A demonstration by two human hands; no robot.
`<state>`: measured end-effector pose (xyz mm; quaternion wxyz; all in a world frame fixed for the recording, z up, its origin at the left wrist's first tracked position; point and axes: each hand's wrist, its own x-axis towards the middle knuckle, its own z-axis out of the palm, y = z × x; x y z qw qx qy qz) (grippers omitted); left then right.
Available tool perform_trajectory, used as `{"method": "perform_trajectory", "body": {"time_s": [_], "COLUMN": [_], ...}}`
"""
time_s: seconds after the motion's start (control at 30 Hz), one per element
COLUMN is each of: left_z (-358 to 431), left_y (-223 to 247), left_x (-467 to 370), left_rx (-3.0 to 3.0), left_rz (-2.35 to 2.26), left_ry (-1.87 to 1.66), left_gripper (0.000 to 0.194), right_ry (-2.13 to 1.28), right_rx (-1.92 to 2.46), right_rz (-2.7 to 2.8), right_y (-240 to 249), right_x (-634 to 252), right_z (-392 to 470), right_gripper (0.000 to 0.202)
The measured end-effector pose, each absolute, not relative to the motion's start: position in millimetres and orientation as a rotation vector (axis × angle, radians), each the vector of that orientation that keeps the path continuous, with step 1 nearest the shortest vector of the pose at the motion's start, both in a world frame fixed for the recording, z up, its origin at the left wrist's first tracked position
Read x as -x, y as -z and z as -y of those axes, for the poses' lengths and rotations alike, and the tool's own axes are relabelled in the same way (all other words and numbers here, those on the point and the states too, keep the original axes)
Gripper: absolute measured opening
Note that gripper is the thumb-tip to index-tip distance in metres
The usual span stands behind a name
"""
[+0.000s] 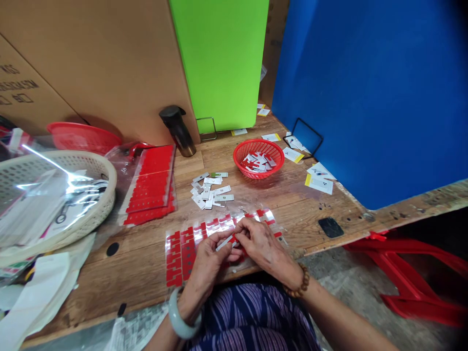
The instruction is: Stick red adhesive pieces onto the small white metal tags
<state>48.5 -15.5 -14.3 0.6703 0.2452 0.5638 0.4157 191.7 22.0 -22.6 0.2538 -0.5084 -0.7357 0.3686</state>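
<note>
Close to the table's front edge, my left hand [210, 261] pinches a small whitish strip [224, 243]. The fingertips of my right hand [263, 248] are closed on a red sticker [233, 239] at that strip's end; whether it is fully stuck down is hard to see. Beneath both hands lies a clear sheet of red stickers [188, 248], partly covered by them. Beyond the sheet is a loose pile of similar strips [214, 190]. A red basket [239, 168] behind it holds several strips with red on them.
Stacked red sticker sheets [151, 185] lie left of the pile, with a black tumbler [178, 131] behind. A large cream basket [106, 204] fills the left side. Blue [365, 97] and green [223, 63] panels stand at the back; small cards [319, 183] lie near the blue one.
</note>
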Motion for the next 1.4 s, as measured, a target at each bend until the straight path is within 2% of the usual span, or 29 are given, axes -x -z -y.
{"method": "perform_trajectory", "body": {"time_s": [0.23, 0.33, 0.37, 0.47, 0.57, 0.73, 0.87, 1.07, 1.4], "left_z": [19, 22, 23, 25, 29, 38, 43, 50, 62], "left_y": [20, 19, 18, 14, 9, 7, 12, 17, 8], "left_x": [-47, -43, -42, -41, -43, -44, -41, -35, -42], "left_rx": [-0.565, -0.497, -0.476, -0.448, -0.464, -0.523, -0.517, -0.563, -0.908], "left_rz": [-1.261, -1.253, -1.250, -1.238, -1.213, -1.191, -1.222, -1.275, -1.249], "left_ry": [-0.956, -0.953, -0.952, -0.960, -0.962, -0.937, -0.899, -0.906, -0.887], "left_gripper": [0.049, 0.046, 0.045, 0.043, 0.045, 0.048, 0.053, 0.058, 0.044], "right_ry": [-0.849, -0.837, -0.865, -1.062, -1.304, -1.498, -1.669, -1.692, -1.754], "right_rx": [1.316, 1.402, 1.429, 1.403, 1.292, 1.191, 1.162, 1.111, 1.062], "right_rz": [2.057, 1.934, 1.884, 1.818, 1.805, 1.626, 1.426, 1.325, 1.318], "right_y": [27, 27, 26, 18, 13, 13, 11, 20, 19], "right_x": [-194, -201, -204, -206, -201, -192, -194, -196, -201], "right_z": [-16, -24, -27, -29, -20, -2, 5, 23, 43], "right_gripper": [0.004, 0.025, 0.026, 0.010, 0.020, 0.009, 0.015, 0.026, 0.035]}}
